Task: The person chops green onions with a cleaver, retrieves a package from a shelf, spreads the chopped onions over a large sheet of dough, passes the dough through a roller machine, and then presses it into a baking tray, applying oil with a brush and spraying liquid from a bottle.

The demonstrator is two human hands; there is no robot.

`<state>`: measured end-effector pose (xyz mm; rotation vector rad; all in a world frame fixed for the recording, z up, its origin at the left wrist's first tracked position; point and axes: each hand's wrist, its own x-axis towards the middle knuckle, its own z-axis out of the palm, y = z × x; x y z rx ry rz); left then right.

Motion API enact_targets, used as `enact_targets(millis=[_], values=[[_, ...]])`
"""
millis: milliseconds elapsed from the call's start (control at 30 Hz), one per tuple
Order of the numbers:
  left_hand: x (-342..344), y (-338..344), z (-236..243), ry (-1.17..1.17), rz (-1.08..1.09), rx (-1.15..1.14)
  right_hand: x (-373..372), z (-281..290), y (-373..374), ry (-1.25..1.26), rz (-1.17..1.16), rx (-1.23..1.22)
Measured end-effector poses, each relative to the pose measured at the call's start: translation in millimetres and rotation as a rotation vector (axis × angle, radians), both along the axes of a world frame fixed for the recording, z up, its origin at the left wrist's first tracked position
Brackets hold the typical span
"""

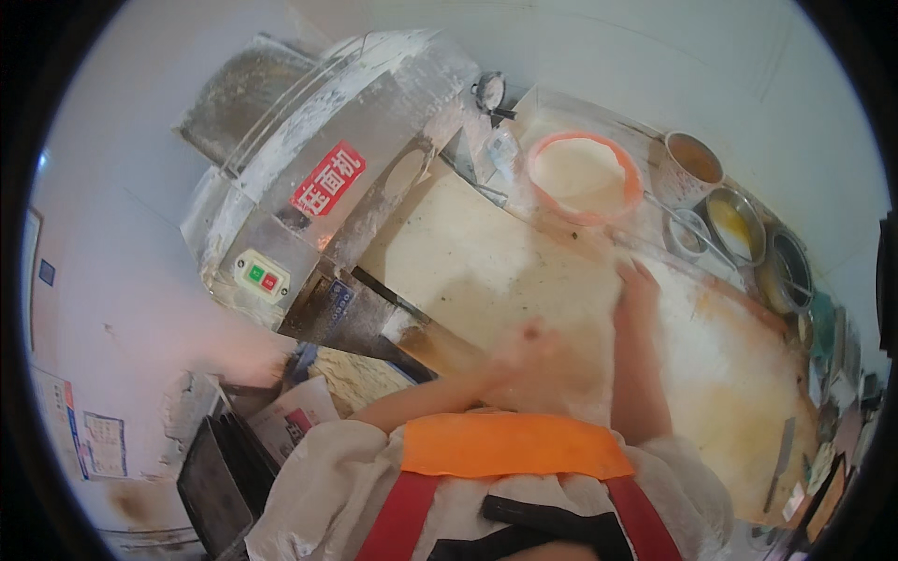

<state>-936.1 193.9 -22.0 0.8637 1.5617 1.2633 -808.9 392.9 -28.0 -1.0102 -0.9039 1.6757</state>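
Observation:
A broad pale dough sheet (440,243) stretches from the large flour-dusted metal machine (374,112) across the worktop (725,374). My left hand (524,351) is over the sheet’s lower part, smeared by motion, so its grip is unclear. At the sheet’s right side, my right hand (636,290) reaches forward with blurred fingertips at the dough; I cannot tell whether they hold it. A wooden strip runs along the far edge behind my right hand, below an orange-rimmed tub (580,178) of pale powder.
Along the back right stand a pot (692,166), a bowl with yellow liquid (732,227), a dark pan (786,276) and a small container (686,234). Dark trays (215,477) lean at lower left. A metal strip (781,463) lies at the right.

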Motion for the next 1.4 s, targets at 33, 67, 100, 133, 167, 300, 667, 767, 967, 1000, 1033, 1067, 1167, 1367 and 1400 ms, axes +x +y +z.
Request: enact_targets(millis=[33,67,100,133,167,300,667,767,967,1000,1033,1067,1167,1367,1400], values=[[-30,-2,0,0.348,0.071,0.099,-40,6,8,0.069,0.046,0.040],[-60,-3,0,0.711,0.200,0.153,-72,-1,23,-0.052,0.233,0.103],[-95,-7,5,0.006,0.406,0.039,-109,9,21,0.096,0.417,0.070],[-116,-14,10,-0.156,0.560,0.133,-138,14,19,0.245,0.604,0.029],[-131,-21,13,-0.312,0.717,0.225,-153,5,29,-0.122,0.513,0.301],[-140,-44,-46,1.164,0.375,0.061,-199,-91,53,-1.093,0.301,0.544],[-97,-44,-15,0.950,-0.436,-0.005,-69,-64,-3,-0.245,0.150,0.014],[-43,-47,-22,0.748,-0.546,0.135,21,-56,-7,-0.194,-0.012,0.046],[20,-52,11,0.139,-0.368,-0.046,92,-4,12,-0.482,-0.023,0.207],[13,-52,4,-0.052,-0.225,-0.056,70,7,16,-0.505,-0.013,0.192],[0,-50,-6,-0.241,-0.080,-0.059,43,20,19,-0.549,-0.024,0.154],[-13,-41,-6,-0.227,0.161,-0.045,29,16,32,-0.379,0.090,0.163],[-52,-13,7,-0.338,0.682,0.198,-11,2,51,-0.283,0.278,0.341],[-93,-47,-155,0.056,0.502,-0.353,-12,-129,77,-1.345,0.344,0.625],[-83,-50,-157,0.186,0.485,-0.392,-15,-113,59,-1.377,0.360,0.585]])
